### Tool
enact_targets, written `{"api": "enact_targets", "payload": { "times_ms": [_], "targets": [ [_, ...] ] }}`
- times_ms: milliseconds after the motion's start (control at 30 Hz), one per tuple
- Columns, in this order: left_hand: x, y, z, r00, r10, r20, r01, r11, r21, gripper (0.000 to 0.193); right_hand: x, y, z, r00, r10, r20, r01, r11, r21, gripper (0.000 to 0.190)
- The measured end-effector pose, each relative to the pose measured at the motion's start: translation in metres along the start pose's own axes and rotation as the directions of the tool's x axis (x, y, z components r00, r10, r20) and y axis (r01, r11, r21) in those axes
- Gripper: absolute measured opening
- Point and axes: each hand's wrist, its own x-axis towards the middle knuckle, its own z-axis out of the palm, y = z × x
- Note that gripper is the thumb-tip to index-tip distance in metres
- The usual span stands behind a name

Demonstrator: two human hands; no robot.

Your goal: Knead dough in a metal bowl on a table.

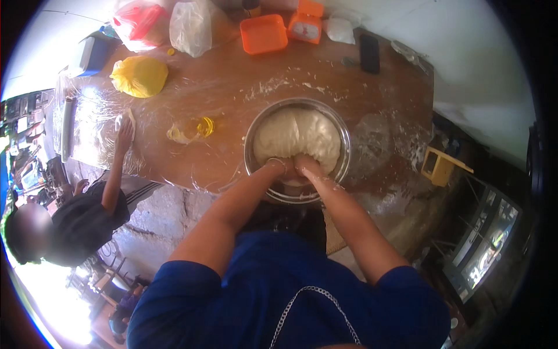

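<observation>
A large mass of pale dough [296, 133] fills most of a round metal bowl [345, 152] on the wooden table. Both hands are inside the bowl, side by side at its near part. My left hand [283, 166] presses into the near edge of the dough, its fingers hidden. Close beside it, my right hand [306, 164] also pushes into the dough, and its fingers cannot be made out. Bits of dough cling to my right wrist and forearm.
On the brown table [209, 161] lie a yellow bag [140, 76], an orange tray [263, 35], an orange scale [306, 28], a phone [369, 53] and yellow rings [205, 127]. Another person [83, 222] stands at the left, one hand on the plastic-covered table end. A yellow stool [437, 166] is at the right.
</observation>
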Motion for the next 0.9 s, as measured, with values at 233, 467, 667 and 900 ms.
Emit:
{"api": "enact_targets", "payload": {
  "times_ms": [233,467,667,900],
  "targets": [
    [-0.113,0.085,-0.097,0.986,-0.116,0.124,0.101,0.987,0.125,0.06,-0.042,0.014,-0.006,0.974,-0.191,-0.119,0.173,0.974,-0.149,0.022],
    [-0.037,0.025,-0.034,0.999,-0.047,-0.016,0.047,0.999,-0.013,0.065,-0.046,-0.028,-0.079,0.973,-0.226,0.037,0.229,0.957,-0.176,0.022],
    [-0.143,0.086,-0.092,0.968,0.099,0.229,-0.1,0.995,-0.006,0.086,-0.1,-0.003,-0.045,0.948,-0.274,0.164,0.28,0.96,-0.016,0.033],
    [-0.067,0.043,-0.017,0.98,0.047,0.193,-0.031,0.996,-0.08,0.091,-0.011,0.038,0.011,0.935,-0.256,0.243,0.301,0.939,-0.166,0.022]
  ]
}}
